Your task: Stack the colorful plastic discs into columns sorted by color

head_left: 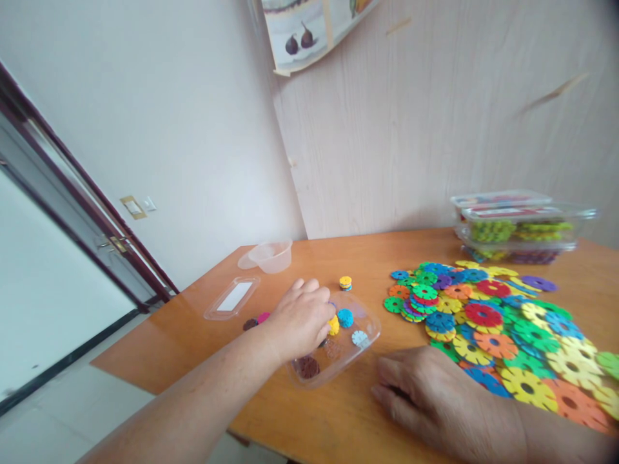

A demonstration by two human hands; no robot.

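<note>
My left hand (300,319) reaches over a shallow clear plastic tray (368,332) on the wooden table, its fingers curled down onto small snowflake discs inside. A yellow disc (333,324), a blue disc (345,317), a white one (360,338) and a brown one (307,367) lie in the tray. My right hand (430,399) rests palm down on the table beside the tray, fingers curled under; nothing shows in it. A large heap of bright flat discs (503,328) spreads to its right.
A small stack of discs (345,283) stands behind the tray. A clear lid (233,298) and a clear cup (273,256) sit at the table's left. Stacked clear boxes of discs (520,225) stand by the wall. The table edge (159,380) drops off left.
</note>
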